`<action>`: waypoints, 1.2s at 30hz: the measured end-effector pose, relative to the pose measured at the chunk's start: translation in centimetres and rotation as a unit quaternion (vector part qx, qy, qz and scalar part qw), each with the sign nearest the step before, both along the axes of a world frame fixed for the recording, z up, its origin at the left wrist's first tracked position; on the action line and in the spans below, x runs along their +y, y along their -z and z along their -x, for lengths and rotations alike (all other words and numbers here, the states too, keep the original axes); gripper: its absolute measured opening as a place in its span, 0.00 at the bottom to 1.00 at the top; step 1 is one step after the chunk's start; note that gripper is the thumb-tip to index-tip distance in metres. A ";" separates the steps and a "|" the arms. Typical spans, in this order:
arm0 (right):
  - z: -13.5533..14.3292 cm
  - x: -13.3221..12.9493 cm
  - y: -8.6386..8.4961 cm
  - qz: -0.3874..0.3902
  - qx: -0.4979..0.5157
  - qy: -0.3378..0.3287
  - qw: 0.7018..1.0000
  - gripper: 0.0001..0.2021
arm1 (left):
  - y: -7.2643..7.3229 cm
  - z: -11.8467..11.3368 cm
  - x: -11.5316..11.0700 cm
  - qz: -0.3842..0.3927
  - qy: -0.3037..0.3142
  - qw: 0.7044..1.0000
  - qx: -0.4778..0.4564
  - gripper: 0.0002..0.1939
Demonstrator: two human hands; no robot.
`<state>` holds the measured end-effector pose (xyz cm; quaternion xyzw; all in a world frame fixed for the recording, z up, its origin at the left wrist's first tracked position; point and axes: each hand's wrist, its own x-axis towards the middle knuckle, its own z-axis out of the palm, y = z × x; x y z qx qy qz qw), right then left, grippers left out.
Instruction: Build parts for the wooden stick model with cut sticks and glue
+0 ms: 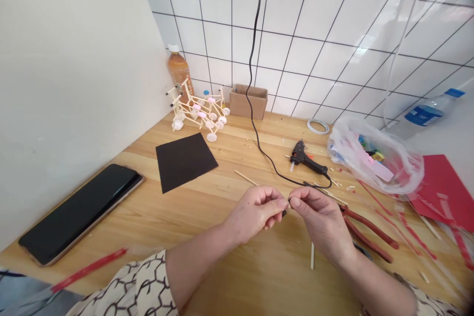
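Above the middle front of the wooden table, my left hand (258,210) is closed in a pinch on a small black piece (284,213), mostly covered by the fingers. My right hand (321,217) meets it fingertip to fingertip, also pinched, with a dark bit of the piece at its thumb and forefinger. One thin wooden stick (246,177) lies behind my left hand and a short one (312,256) lies below my right. Pliers with red handles (370,229) rest partly behind my right hand. A black glue gun (308,158) lies beyond both hands.
Black sheet (186,162) and phone (83,212) lie left. Stick models with white wheels (200,111), a drink bottle (180,70) and a cardboard box (248,101) stand behind. A black cord (255,128) crosses the table. Right are a tape roll (317,126), plastic bag (377,158) and red sheet (444,187).
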<state>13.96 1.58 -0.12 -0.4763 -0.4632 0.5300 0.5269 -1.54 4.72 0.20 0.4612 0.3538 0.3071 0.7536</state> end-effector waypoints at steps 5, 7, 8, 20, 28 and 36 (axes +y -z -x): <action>-0.4 0.4 0.2 0.011 0.011 0.012 1.000 0.05 | 0.1 -0.2 0.0 0.022 0.002 1.000 -0.018 0.13; -0.6 0.5 0.2 0.016 0.012 0.016 1.000 0.07 | 0.2 -0.2 0.1 0.025 -0.001 0.999 -0.020 0.13; -0.6 0.5 0.2 0.017 0.011 0.012 1.000 0.08 | 0.2 -0.2 0.1 0.026 -0.001 0.999 -0.020 0.13; 0.3 0.2 -0.1 0.030 0.011 0.008 0.999 0.06 | -0.1 -0.2 -0.2 -0.029 -0.010 0.999 0.025 0.13; 0.3 0.0 -0.3 -0.006 0.014 -0.061 0.998 0.02 | 0.1 -0.1 -0.2 -0.012 0.028 0.999 -0.010 0.15; -0.4 0.2 -0.3 -0.024 0.007 -0.073 0.997 0.03 | 0.3 0.2 0.2 0.080 0.055 0.994 -0.052 0.17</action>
